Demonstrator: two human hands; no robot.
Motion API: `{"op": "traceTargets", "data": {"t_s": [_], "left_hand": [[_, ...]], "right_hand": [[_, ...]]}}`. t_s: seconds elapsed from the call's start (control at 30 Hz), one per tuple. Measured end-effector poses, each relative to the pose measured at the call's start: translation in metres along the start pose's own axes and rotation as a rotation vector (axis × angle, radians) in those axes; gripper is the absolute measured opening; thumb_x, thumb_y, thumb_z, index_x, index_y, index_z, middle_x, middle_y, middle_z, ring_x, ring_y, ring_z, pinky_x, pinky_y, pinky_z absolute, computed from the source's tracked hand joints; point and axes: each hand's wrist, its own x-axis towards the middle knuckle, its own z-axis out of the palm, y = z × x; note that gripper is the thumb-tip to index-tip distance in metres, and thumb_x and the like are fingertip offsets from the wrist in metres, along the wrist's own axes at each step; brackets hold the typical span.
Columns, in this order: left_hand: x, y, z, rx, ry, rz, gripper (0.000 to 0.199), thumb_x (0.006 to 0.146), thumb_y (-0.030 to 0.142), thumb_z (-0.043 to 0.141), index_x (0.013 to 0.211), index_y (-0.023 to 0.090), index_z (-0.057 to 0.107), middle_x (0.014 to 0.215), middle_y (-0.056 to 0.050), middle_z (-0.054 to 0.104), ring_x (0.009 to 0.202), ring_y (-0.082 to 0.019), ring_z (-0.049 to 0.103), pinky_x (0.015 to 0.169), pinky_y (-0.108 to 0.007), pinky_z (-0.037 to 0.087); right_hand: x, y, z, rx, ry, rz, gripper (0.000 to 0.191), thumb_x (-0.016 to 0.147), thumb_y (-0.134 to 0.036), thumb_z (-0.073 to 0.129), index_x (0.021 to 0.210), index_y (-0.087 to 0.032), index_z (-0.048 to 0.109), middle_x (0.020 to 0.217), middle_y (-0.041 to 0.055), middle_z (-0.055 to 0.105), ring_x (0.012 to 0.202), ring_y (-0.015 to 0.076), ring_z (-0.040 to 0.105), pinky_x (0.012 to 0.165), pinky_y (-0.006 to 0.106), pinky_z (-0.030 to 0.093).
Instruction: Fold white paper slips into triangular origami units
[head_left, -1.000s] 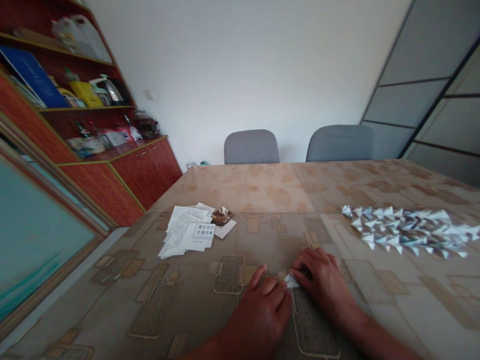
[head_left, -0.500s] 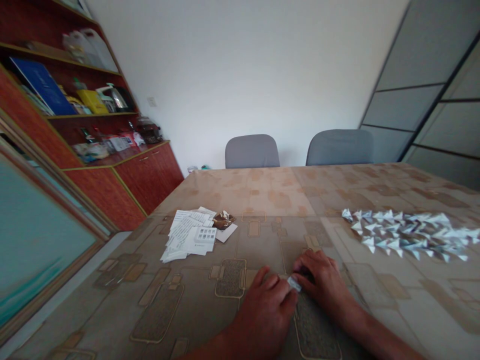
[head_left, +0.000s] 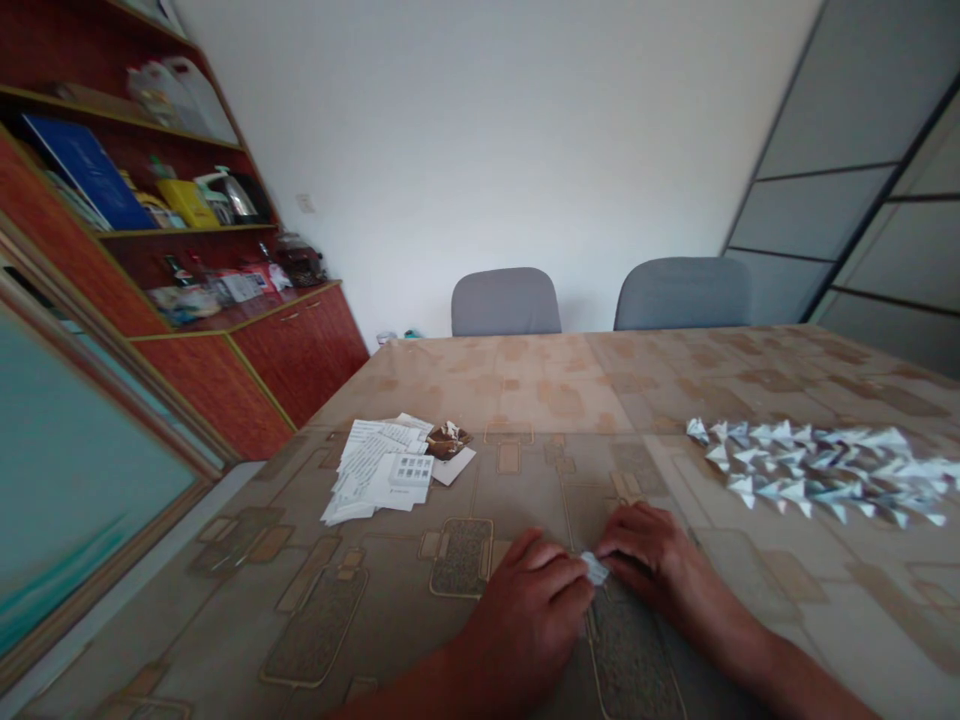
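Observation:
A small white folded piece of paper [head_left: 595, 569] is held between my two hands, just above or on the patterned tablecloth [head_left: 405, 640]; I cannot tell whether it touches the cloth. My left hand [head_left: 529, 605] pinches its left side, thumb and fingers closed. From the right, my right hand [head_left: 656, 555] grips its edge between thumb and forefinger, the other fingers curled. Fingertips hide part of the paper. Off to the right stand rows of several folded paper pieces [head_left: 817, 465] with pointed tips.
On the left of the table lies a stack of printed paper sheets [head_left: 375, 470], beside a brown piece with white scraps [head_left: 448, 440]. Two grey chairs [head_left: 506, 302] stand behind the far edge. A red-brown cabinet [head_left: 300, 345] is at the left wall.
My right hand has shifted slightly right, and more of the paper shows between my hands. My left hand has turned a little, its fingers closer together. The sheets and folded pieces lie as before.

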Motion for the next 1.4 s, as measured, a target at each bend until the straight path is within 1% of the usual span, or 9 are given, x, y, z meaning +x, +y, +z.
{"op": "traceTargets", "data": {"t_s": [0.2,0.37,0.5,0.67,0.83,1.0,1.13,1.2,1.4], "left_hand": [[-0.001,-0.006,0.0,-0.026,0.016,0.021,0.012,0.093,0.02,0.055,0.103,0.019,0.062,0.094,0.0,0.069,0.095,-0.016,0.056,0.106,-0.038,0.028],[-0.002,-0.004,0.0,0.043,0.017,0.039,0.01,0.093,0.024,0.056,0.094,0.019,0.064,0.092,-0.001,0.069,0.094,-0.017,0.056,0.106,-0.04,0.028],[0.0,-0.006,-0.005,0.067,0.011,0.067,0.016,0.094,0.024,0.052,0.092,0.02,0.067,0.09,-0.004,0.07,0.088,-0.018,0.057,0.097,-0.04,0.036],[0.002,-0.012,-0.008,-0.057,0.027,0.046,0.021,0.095,0.023,0.047,0.094,0.018,0.067,0.083,-0.005,0.069,0.083,-0.018,0.057,0.083,-0.033,0.042],[0.005,-0.016,-0.006,-0.088,0.002,-0.076,0.009,0.088,0.024,0.061,0.094,0.019,0.066,0.086,-0.001,0.068,0.084,-0.016,0.056,0.081,-0.03,0.04],[0.007,-0.017,-0.004,-0.064,0.017,-0.089,0.01,0.086,0.026,0.065,0.095,0.02,0.066,0.087,0.0,0.067,0.084,-0.016,0.057,0.08,-0.03,0.039],[0.008,-0.017,-0.003,-0.099,0.088,-0.081,0.008,0.088,0.024,0.061,0.086,0.019,0.067,0.078,-0.001,0.067,0.075,-0.016,0.057,0.074,-0.029,0.039],[0.008,-0.015,-0.004,-0.184,0.138,-0.131,0.008,0.086,0.02,0.062,0.081,0.018,0.068,0.074,-0.001,0.067,0.073,-0.016,0.057,0.071,-0.028,0.038],[0.012,-0.003,-0.009,-0.541,0.175,-0.495,0.01,0.072,0.01,0.064,0.067,0.015,0.07,0.065,-0.001,0.066,0.064,-0.015,0.059,0.063,-0.023,0.038]], "right_hand": [[-0.003,-0.011,-0.008,-0.036,-0.056,-0.065,0.014,0.088,-0.018,0.064,0.076,-0.023,0.067,0.077,-0.0007,0.064,0.08,0.0186,0.058,0.076,0.032,0.037],[-0.004,-0.018,-0.002,-0.073,0.02,0.06,0.009,0.08,-0.017,0.073,0.077,-0.023,0.067,0.078,-0.0011,0.065,0.082,0.0202,0.059,0.08,0.035,0.036],[-0.004,-0.017,0.0,-0.08,0.02,0.11,0.015,0.074,-0.014,0.077,0.078,-0.024,0.068,0.081,-0.0013,0.065,0.085,0.0213,0.059,0.08,0.035,0.037],[-0.003,-0.019,-0.007,-0.058,-0.05,0.016,0.013,0.078,-0.011,0.072,0.081,-0.023,0.067,0.082,-0.0004,0.064,0.084,0.0199,0.058,0.079,0.033,0.039],[-0.001,-0.017,-0.006,-0.061,-0.069,-0.08,0.01,0.089,-0.022,0.063,0.079,-0.021,0.065,0.081,0.0017,0.064,0.081,0.0203,0.057,0.076,0.033,0.04],[0.001,-0.013,0.001,-0.03,-0.004,-0.086,0.025,0.096,-0.029,0.051,0.078,-0.022,0.067,0.077,0.0026,0.064,0.078,0.0198,0.057,0.074,0.033,0.04],[0.001,-0.019,0.002,0.124,-0.007,-0.024,0.025,0.096,-0.03,0.05,0.08,-0.02,0.066,0.076,0.003,0.065,0.076,0.0193,0.059,0.07,0.03,0.043],[0.0,-0.023,0.001,0.21,-0.002,0.01,0.026,0.096,-0.031,0.048,0.079,-0.02,0.065,0.075,0.0029,0.065,0.074,0.0186,0.06,0.067,0.029,0.044],[-0.002,-0.038,-0.001,0.284,0.075,0.035,0.021,0.089,-0.035,0.057,0.077,-0.02,0.064,0.073,0.0026,0.063,0.071,0.0184,0.059,0.064,0.028,0.045]]}}
